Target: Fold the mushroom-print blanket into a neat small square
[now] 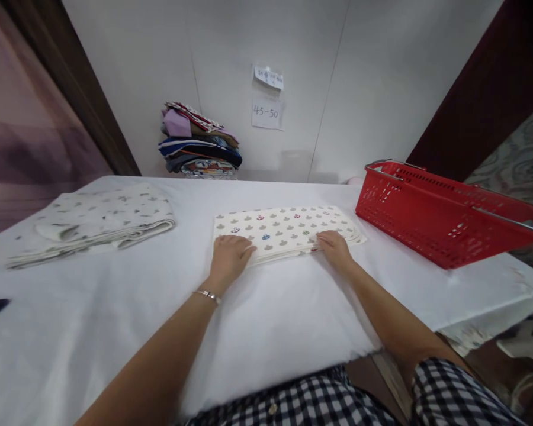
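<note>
A white cloth with small grey, red, blue and green prints [284, 228] lies folded in a long rectangle on the white-covered table [266, 331]. My left hand [231, 255] is closed on its near left corner, with the thumb toward the right. On the near edge, right of the middle, my right hand [335, 247] pinches the folded layers. Both palms face down, and the cloth rests flat between them. A bracelet circles my left wrist.
Another printed white cloth [102, 216] lies folded at the left. Behind the table is a stack of folded fabrics [199, 145]. A red basket [444, 213] with metal handles stands at the right. Paper notes [267, 112] hang on the wall.
</note>
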### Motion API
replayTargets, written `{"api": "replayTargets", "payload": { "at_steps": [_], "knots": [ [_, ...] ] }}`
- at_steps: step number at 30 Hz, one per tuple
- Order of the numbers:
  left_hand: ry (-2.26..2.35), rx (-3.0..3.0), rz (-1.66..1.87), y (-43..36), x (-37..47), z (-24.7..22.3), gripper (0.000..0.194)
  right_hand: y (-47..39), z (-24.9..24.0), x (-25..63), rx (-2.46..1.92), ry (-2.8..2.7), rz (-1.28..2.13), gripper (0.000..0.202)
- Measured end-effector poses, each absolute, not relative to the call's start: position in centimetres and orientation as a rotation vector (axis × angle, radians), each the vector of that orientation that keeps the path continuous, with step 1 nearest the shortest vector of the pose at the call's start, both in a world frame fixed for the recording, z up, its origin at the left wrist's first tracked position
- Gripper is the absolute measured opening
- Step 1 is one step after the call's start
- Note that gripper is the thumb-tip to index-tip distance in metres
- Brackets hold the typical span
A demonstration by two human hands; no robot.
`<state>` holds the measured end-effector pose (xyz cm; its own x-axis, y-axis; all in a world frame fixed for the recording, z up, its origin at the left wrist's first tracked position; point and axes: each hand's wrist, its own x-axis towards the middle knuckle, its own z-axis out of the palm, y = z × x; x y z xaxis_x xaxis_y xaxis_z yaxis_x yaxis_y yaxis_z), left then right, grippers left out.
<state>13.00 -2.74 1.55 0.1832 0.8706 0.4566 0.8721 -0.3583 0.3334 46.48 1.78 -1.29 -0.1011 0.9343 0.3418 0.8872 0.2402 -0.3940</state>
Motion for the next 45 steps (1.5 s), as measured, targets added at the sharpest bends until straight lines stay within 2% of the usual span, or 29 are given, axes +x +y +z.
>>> {"api": "replayTargets", "payload": {
  "at_steps": [3, 9, 32, 45],
  "knots": [
    [-1.633, -2.583, -0.848, -3.2, 14.2, 1.4, 0.028, 1.7, -1.4, 46.1, -1.582, -2.115, 0.111, 0.037],
    [-1.7, -2.629, -0.784, -3.2, 14.7, 0.9, 0.025, 1.3, -1.2, 46.9, -1.611, -2.176, 0.106, 0.036],
    [-1.765, -2.638, -0.906, -3.0, 14.6, 0.8, 0.032, 1.1, -1.2, 46.6, -1.38, -2.149, 0.11, 0.036],
    [-1.669, -2.65, -0.967, -2.7, 14.2, -0.1, 0.02, 1.0, -1.4, 47.2, -1.128, -2.227, -0.048, 0.023]
  ]
}}
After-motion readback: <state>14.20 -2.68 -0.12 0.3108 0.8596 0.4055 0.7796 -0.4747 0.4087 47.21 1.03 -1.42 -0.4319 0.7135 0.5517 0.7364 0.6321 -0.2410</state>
